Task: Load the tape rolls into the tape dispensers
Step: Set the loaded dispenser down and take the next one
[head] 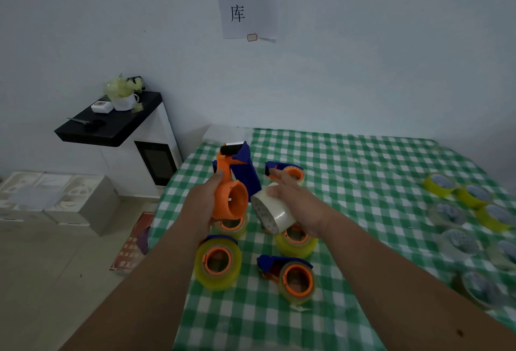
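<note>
Orange plastic is filling our left hand [205, 202]: we are gripping an empty tape dispenser [231, 183] by its round hub, with the fingers curled round the drum and the thumb lying up along its neck. Its blue cover and black roller are pointing up and away from us. Our right hand [290, 197] is holding a whitish tape roll [272, 212] from above, fingers bent over its rim, and the roll is sitting tilted just beside the orange hub, its printed cardboard core facing us. Both are hanging in the air above the table [363, 171], which is wearing a green and white checked cloth.

Below our hands, four loaded dispensers are lying on the cloth, each showing an orange hub inside a yellowish clear roll: one at the near left [217, 262], one at the near middle with a blue cover [293, 278], one under our right wrist [296, 243] and one partly hidden beneath the hub we are holding [231, 226]. Another loaded dispenser [287, 173] is lying farther back, behind our right fingers.

Along the right edge of the table, loose rolls [460, 211] are lying flat, some yellow, some clear.

On the wall, a paper sheet [248, 1] is showing large black Chinese characters; we are reading 码, 库 and 出. On the floor to the left, a red poster [131, 247] is carrying writing too blurred to read. A black shelf [111, 121] is holding a white cup [124, 100] and scissors [86, 123].
</note>
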